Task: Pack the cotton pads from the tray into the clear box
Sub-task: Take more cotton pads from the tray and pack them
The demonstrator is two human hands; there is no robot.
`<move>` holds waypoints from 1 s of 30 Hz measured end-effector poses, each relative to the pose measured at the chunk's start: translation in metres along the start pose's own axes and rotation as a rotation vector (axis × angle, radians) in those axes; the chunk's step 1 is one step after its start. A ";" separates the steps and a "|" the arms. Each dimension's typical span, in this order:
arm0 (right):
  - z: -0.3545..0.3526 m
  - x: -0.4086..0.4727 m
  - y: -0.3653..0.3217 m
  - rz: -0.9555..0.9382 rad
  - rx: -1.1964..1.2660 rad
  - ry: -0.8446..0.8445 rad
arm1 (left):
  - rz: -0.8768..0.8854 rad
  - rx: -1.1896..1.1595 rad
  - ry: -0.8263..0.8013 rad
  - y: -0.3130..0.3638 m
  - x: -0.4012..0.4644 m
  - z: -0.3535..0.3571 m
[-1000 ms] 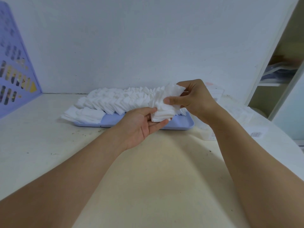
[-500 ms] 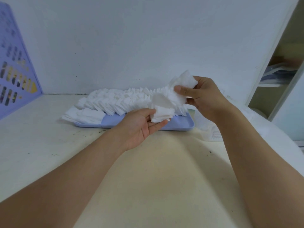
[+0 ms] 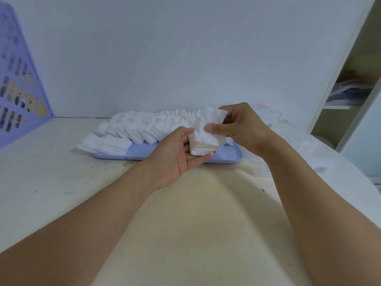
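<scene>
Pads [image 3: 152, 129] lie in heaped, overlapping rows along most of the blue tray [image 3: 228, 157], so by my reckoning the packing has a long way to go. My left hand [image 3: 179, 153] is palm up with the fingers relaxed, cradling a small stack [image 3: 203, 144] from beneath, just above the tray's near right end. My right hand [image 3: 239, 124] comes in from the other side, thumb and fingers pinching the upper pads of that stack, which fan out loosely above the thumb. I judge this to be the gathering and squaring step, the bundle not yet carried over. The box [image 3: 268, 118] stands behind my right wrist, at the tray's right end; it is mostly hidden and washed out, and I cannot tell how much it holds already. What is left, as far as I can see, is nearly the whole tray. The table [image 3: 61, 182] is pale and scuffed, with dark specks near the tray's front edge, and it curves away on the right where a barcode label [image 3: 320, 169] lies. A plain white wall rises close behind the tray. A purple board [image 3: 18, 96] with small printed pictures leans at the left, and a shelf [image 3: 340, 100] with blurred contents stands at the right.
</scene>
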State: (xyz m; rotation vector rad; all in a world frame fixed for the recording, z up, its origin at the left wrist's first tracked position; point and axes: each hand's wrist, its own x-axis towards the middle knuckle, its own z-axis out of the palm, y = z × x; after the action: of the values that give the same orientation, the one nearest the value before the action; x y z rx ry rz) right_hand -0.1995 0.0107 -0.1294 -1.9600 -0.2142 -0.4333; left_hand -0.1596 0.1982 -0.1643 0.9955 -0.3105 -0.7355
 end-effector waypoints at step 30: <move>0.000 0.000 -0.012 0.032 0.149 0.169 | 0.093 -0.003 0.083 -0.005 0.006 -0.004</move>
State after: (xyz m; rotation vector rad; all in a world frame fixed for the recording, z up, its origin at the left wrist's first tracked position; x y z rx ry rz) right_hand -0.2038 0.0159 -0.1194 -1.7686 -0.1036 -0.5430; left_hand -0.1549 0.1947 -0.1711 0.9991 -0.2812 -0.6087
